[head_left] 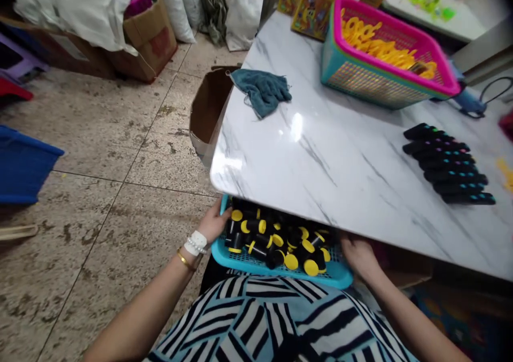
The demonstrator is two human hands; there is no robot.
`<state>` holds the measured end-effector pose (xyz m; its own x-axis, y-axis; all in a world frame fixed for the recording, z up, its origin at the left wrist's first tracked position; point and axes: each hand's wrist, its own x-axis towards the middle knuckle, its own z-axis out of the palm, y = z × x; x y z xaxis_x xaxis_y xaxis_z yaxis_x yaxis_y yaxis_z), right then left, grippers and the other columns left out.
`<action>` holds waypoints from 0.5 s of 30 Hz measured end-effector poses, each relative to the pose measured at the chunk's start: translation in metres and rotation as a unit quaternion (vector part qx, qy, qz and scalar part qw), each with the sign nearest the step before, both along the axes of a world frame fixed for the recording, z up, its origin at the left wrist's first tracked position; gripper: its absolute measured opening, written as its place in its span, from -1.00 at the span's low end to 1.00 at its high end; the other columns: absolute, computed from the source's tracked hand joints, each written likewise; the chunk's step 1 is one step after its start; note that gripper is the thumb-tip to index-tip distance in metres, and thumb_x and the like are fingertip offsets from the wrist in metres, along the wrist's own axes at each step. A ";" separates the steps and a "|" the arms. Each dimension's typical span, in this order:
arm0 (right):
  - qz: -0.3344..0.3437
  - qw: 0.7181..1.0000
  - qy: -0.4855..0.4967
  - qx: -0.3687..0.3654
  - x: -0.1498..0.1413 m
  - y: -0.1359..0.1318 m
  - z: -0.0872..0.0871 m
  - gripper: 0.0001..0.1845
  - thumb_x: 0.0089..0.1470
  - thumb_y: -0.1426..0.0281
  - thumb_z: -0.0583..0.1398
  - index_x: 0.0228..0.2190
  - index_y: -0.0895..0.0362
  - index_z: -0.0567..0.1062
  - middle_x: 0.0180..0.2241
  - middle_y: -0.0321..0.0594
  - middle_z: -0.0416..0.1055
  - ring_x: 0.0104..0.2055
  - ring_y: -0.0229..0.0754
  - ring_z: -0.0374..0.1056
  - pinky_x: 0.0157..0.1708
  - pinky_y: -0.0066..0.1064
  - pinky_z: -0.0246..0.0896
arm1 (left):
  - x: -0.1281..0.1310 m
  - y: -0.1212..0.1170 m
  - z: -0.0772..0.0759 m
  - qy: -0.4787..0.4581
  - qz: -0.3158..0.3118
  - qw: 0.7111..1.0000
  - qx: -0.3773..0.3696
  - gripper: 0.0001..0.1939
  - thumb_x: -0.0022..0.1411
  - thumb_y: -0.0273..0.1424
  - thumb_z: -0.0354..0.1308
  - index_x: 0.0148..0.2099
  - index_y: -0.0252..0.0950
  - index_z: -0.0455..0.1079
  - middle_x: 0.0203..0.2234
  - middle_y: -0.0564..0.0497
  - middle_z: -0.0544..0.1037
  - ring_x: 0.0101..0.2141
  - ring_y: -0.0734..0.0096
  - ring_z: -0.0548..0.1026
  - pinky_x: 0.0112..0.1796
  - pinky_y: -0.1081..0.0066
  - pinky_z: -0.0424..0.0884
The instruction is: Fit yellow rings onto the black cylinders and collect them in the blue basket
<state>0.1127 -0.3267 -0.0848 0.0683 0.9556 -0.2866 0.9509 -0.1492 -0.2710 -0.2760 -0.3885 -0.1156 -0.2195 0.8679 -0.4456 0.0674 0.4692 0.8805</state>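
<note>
My left hand (pixel 214 221) grips the left rim of a teal plastic basket (pixel 256 268) resting at my lap, just below the table edge. My right hand (pixel 358 254) is at the basket's right side, its fingers partly hidden under the white marble-patterned table (pixel 320 164). The basket holds a loose heap of black cylinders with yellow caps (pixel 272 242). Several black marker-like pens with teal ends (pixel 449 164) lie in a neat row on the tabletop, beyond both hands.
A pink-and-teal basket of yellow rings (pixel 372 79) and a crumpled teal cloth (pixel 260 91) sit on the table. A cardboard box (pixel 210 105) stands against the table's left side, above a tiled floor. Bags and boxes lie further back.
</note>
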 end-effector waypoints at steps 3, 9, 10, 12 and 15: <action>-0.012 1.000 -0.015 -0.004 -0.003 -0.005 -0.001 -0.41 0.15 0.06 -0.11 -0.30 0.15 0.58 -0.28 0.12 0.55 0.02 0.18 0.41 -0.02 -0.13 0.30 | 0.007 -0.021 -0.008 -0.036 0.053 0.998 0.023 -0.44 0.16 -0.09 0.13 0.12 -0.31 0.35 -0.03 -0.14 0.54 0.07 0.07 0.41 0.13 0.13 0.25; -0.016 1.000 0.006 -0.017 0.015 -0.037 -0.007 -0.45 0.13 0.05 -0.10 -0.42 0.15 0.50 -0.39 0.16 0.55 -0.25 0.19 0.51 -0.26 -0.16 0.34 | 0.032 -0.052 -0.004 -0.022 0.049 0.997 0.046 -0.37 0.18 -0.02 0.08 0.18 -0.29 0.30 0.11 -0.15 0.44 0.15 0.09 0.34 0.19 0.15 0.17; -0.022 1.000 0.020 -0.008 0.020 -0.042 -0.007 -0.46 0.13 0.06 -0.11 -0.39 0.15 0.50 -0.37 0.15 0.55 -0.23 0.19 0.51 -0.25 -0.15 0.34 | 0.035 -0.053 -0.002 -0.002 0.044 0.998 0.050 -0.35 0.18 -0.01 0.07 0.20 -0.27 0.29 0.14 -0.15 0.41 0.17 0.08 0.32 0.21 0.14 0.14; -0.036 0.997 0.059 0.018 0.028 -0.052 -0.005 -0.48 0.10 0.07 -0.10 -0.34 0.12 0.49 -0.36 0.10 0.57 -0.22 0.19 0.52 -0.25 -0.15 0.36 | 0.042 -0.052 0.005 0.042 0.036 0.997 0.046 -0.33 0.13 0.04 0.08 0.18 -0.24 0.32 0.14 -0.16 0.41 0.20 0.03 0.28 0.23 0.10 0.10; -0.038 0.982 0.174 0.063 0.038 -0.057 -0.001 -0.56 0.01 0.04 -0.02 -0.35 0.00 0.52 -0.36 -0.07 0.59 -0.21 0.17 0.53 -0.26 -0.18 0.41 | 0.047 -0.040 0.023 0.107 0.015 0.994 0.028 -0.32 0.00 0.12 0.11 0.05 -0.20 0.45 0.02 -0.18 0.52 0.21 -0.10 0.26 0.21 0.01 0.13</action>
<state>0.1511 -0.3836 -0.0854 0.0599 0.9810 -0.1844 0.7847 -0.1604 -0.5987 -0.2292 -0.4287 -0.0927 -0.3297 0.8819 -0.3369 0.2431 0.4242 0.8723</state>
